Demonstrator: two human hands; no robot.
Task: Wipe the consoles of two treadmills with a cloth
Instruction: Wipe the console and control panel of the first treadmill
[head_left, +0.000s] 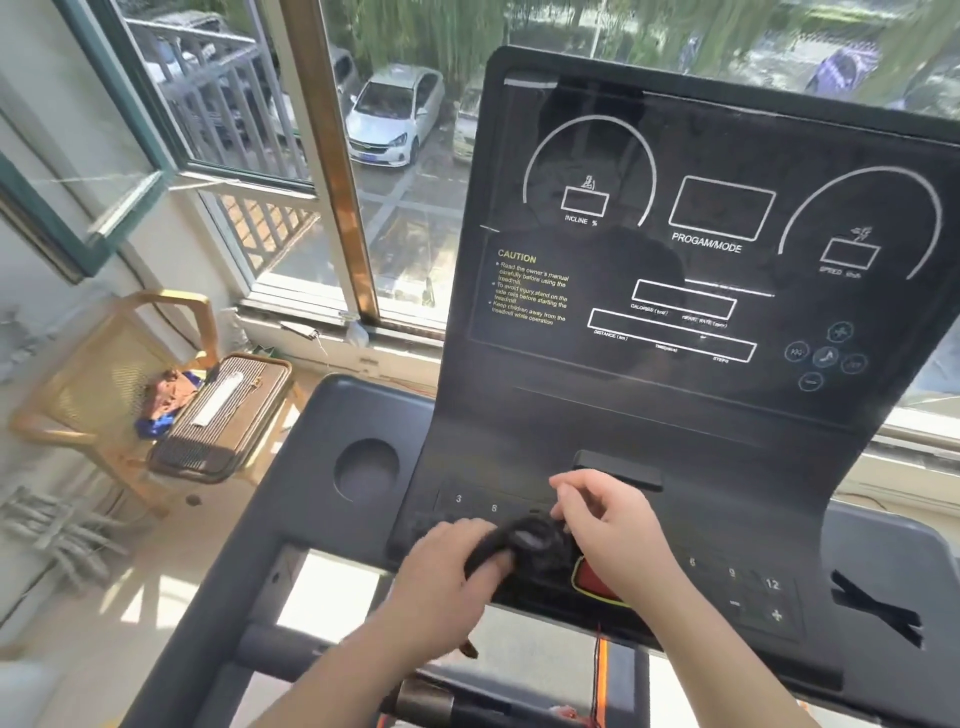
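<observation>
here, at the far left of the frame, a wooden chair (111, 332) stands by the wall. a striped brown case (223, 415) lies on its seat with some crumpled fabric (169, 395) just beside it. in the upper left an open window (156, 104) looks down on a white car (395, 117) parked outside.

the dark treadmill console (701, 431) fills the centre and right of the frame. its upright display panel (717, 218) is unlit and printed with a yellow caution note on its left side and the labels "incline" and "progam/mode" further right. a round cup holder (366, 470) is sunk into the console's lower left shelf.

in the lower centre the left hand (452, 566) lies on the console's button strip, just below the keys marked 3 and 6. its fingers and thumb are curled round the left end of a bunched black cloth (524, 540). the cloth sits on the strip between the two hands. the right hand (613, 525) comes in from the right and pinches the cloth's right end with bent fingers, the index finger lifted a little. a red safety key (597, 582) shows just under that hand.

right of it is a keypad (753, 592) marked 6, 9 and 12, with minus and plus. at the right edge lies a grey side tray (893, 551) with a black cross-shaped mark.
</observation>
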